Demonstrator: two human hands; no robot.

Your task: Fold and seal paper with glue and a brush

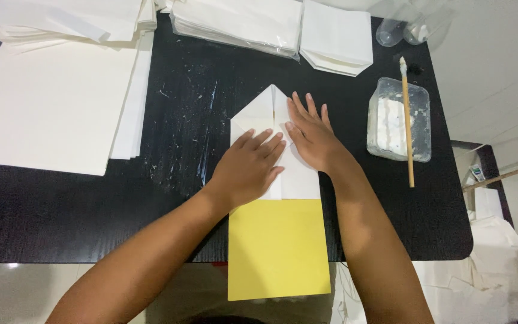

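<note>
A black desk (43, 222) with a wood-grain finish and rounded corners fills most of the view from above, its dark top flecked and streaked with dried white smears near the middle. Pale, glossy floor (499, 90) surrounds it, light grey to the right and catching a soft reflection along the desk's near edge. Even, diffuse indoor light falls over the scene, casting only faint shadows. At the right edge, crumpled white sheets (493, 264) lie heaped on the floor.
</note>
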